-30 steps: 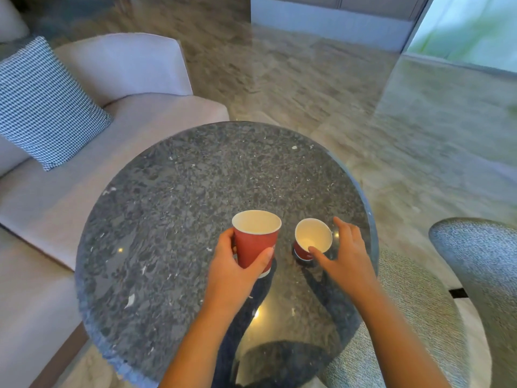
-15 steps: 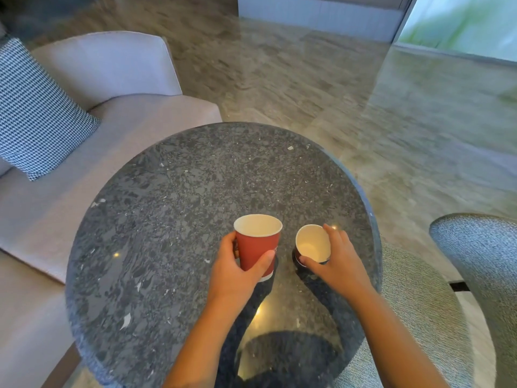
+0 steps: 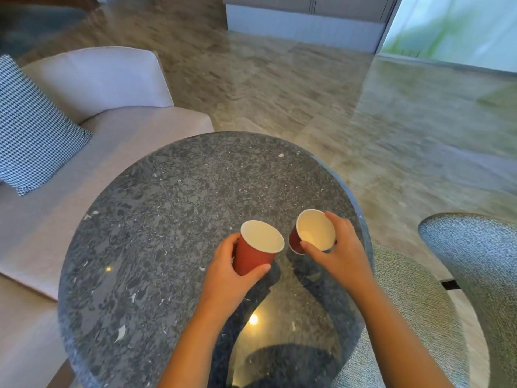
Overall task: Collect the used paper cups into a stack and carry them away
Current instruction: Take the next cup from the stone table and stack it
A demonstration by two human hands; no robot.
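Two red paper cups with white insides are over the round dark stone table (image 3: 156, 225). My left hand (image 3: 228, 271) grips the taller cup (image 3: 256, 249) around its wall, and the cup tilts with its mouth up and to the right. The smaller cup (image 3: 314, 231) is in my right hand (image 3: 338, 253), fingers around its rim, its mouth tipped toward me. Both cups look empty and lifted off the table. A narrow gap separates them.
A beige sofa (image 3: 117, 130) with a houndstooth cushion (image 3: 30, 130) stands left of the table. A speckled grey-green chair (image 3: 475, 261) stands to the right. Polished marble floor (image 3: 307, 93) stretches beyond the table toward a white cabinet base (image 3: 302, 26).
My right hand closed on the smaller cup and raised it, tipping it toward me. My left hand lifted and tilted the taller cup to the right. The view shifted slightly.
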